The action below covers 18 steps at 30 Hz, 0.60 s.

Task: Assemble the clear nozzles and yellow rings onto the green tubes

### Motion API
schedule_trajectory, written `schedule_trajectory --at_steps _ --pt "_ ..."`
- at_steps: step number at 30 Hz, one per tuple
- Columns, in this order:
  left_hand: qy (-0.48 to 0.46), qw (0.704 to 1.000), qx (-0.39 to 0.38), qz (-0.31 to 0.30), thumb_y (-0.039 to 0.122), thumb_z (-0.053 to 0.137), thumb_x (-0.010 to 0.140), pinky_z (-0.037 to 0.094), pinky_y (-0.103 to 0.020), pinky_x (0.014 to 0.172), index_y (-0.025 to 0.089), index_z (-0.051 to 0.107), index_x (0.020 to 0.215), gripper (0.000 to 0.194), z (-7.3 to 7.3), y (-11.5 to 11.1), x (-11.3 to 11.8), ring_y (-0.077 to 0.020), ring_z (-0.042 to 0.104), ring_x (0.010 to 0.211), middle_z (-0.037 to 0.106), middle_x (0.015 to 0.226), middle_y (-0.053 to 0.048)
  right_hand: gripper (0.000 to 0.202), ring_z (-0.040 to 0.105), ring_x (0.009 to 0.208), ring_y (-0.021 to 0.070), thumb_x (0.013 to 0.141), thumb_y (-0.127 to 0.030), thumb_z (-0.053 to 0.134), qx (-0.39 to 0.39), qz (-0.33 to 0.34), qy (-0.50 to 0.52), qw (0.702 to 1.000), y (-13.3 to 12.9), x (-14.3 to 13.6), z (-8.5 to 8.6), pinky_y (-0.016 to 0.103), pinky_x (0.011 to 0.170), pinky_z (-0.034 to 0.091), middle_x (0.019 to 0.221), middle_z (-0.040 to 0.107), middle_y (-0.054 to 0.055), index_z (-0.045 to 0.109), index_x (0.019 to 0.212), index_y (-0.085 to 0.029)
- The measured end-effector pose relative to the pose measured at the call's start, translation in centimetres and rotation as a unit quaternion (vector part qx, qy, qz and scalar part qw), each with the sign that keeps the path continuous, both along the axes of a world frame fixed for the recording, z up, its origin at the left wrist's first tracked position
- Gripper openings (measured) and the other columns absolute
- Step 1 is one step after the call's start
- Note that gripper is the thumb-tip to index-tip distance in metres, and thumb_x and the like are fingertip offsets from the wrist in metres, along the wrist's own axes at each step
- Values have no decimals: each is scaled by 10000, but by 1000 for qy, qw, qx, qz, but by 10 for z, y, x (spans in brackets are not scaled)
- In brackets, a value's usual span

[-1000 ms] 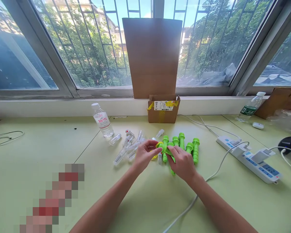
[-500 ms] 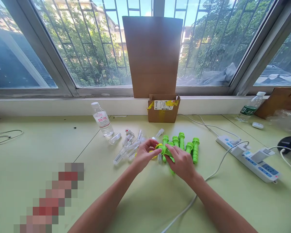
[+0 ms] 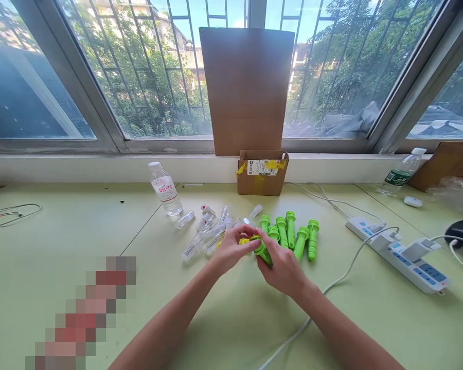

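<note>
My right hand [image 3: 283,264] is closed round a ridged green plastic handle [image 3: 264,254], tilted with its wider end toward my other hand. At that end, the fingers of my left hand [image 3: 234,247] pinch a yellow ring [image 3: 255,238]; whether it is fully seated is hidden by my fingers. Just beyond my right hand lie several similar green handles [image 3: 312,240]. To the left of my hands is a loose pile of clear plastic tubes [image 3: 200,240]. More yellow pieces [image 3: 244,241] show partly behind my left fingers.
A water bottle [image 3: 165,190] stands behind the tubes. At the back is a small cardboard box [image 3: 260,185], with a large cardboard sheet [image 3: 249,92] upright behind it. On the right lies a power strip [image 3: 397,254]; its white cable [image 3: 334,284] runs past my right forearm.
My right hand has shifted slightly toward me, turning the green handle to a steeper tilt. My left fingers stay at its yellow-ringed end. The whole view has moved slightly.
</note>
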<state>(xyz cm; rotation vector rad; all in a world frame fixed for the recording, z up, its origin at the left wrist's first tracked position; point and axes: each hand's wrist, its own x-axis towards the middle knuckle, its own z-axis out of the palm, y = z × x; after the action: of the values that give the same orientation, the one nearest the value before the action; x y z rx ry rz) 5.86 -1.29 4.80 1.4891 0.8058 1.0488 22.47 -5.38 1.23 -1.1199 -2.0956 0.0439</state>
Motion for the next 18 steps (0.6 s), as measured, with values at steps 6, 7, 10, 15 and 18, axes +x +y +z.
schedule_trajectory --at_steps 6,7,10,15,18 --pt "-5 1000 -14 -16 361 744 709 502 -265 713 175 686 866 250 2 -2 0 -166 612 828 657 866 -54 591 645 1035 247 859 -202 505 -44 11 86 995 -2 -4 2 373 802 551 1236 622 112 320 1420 -215" --pt "-4 1000 -14 -20 365 741 712 505 -267 711 174 686 867 252 3 -2 0 -168 613 825 657 865 -57 559 659 993 244 857 -206 509 -51 8 91 995 -2 -4 3 367 779 553 1203 640 108 352 1394 -213" --pt "-4 1000 -14 -22 374 738 714 511 -274 710 168 684 859 257 3 -3 0 -172 612 821 649 858 -60 464 682 819 229 851 -226 527 -65 -15 98 993 -2 -4 2 334 668 543 1050 691 93 426 1303 -197" --pt "0 1000 -5 -4 376 749 699 495 -250 671 171 674 834 257 0 -1 0 -150 598 782 631 832 -42 372 629 583 186 857 -269 538 -70 -49 111 990 -2 -5 -1 281 517 472 840 691 56 450 1209 -187" --pt "4 1000 2 -4 368 759 687 483 -244 673 175 648 819 259 0 -1 0 -138 586 774 615 821 -26 340 603 542 163 861 -279 542 -67 -49 106 991 -2 -5 -2 261 499 449 797 678 33 447 1174 -188"
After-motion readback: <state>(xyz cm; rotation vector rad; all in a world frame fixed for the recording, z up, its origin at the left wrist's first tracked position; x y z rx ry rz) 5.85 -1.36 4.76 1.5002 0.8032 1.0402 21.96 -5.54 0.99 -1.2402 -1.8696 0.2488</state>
